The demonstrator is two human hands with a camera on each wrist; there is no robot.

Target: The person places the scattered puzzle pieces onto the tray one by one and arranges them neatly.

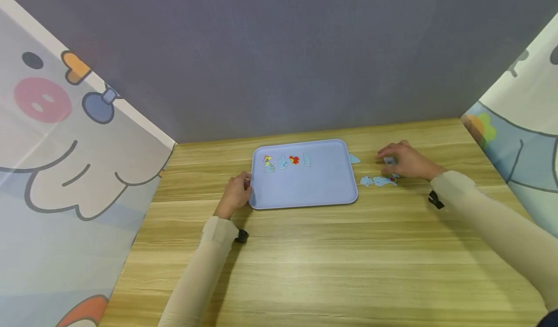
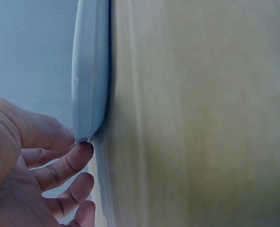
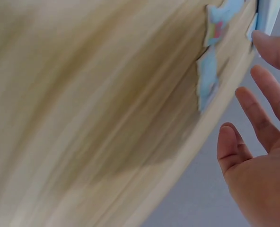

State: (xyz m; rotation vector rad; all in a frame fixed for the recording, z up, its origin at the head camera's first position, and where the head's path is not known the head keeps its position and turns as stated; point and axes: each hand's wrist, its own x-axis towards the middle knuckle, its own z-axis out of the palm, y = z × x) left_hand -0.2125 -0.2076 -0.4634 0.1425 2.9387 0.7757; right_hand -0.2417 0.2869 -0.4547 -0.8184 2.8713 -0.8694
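Observation:
A light blue-purple tray point(image 1: 305, 186) lies on the wooden table, with several small flat puzzle pieces in a row on it, among them a red piece point(image 1: 294, 160). At the tray's left edge, my left hand point(image 1: 237, 191) pinches the rim between thumb and fingertip, as the left wrist view shows. My right hand point(image 1: 405, 161) hovers over loose light blue puzzle pieces point(image 1: 383, 181) right of the tray. In the right wrist view its fingers point(image 3: 257, 111) are spread and apart from the pieces point(image 3: 207, 78). One piece point(image 1: 389, 160) is partly hidden beneath that hand.
A pointed light blue piece point(image 1: 354, 159) lies against the tray's right edge. Behind the wooden table point(image 1: 331, 264) rises a grey wall point(image 1: 279, 55). Cartoon-printed panels point(image 1: 87, 162) flank both sides.

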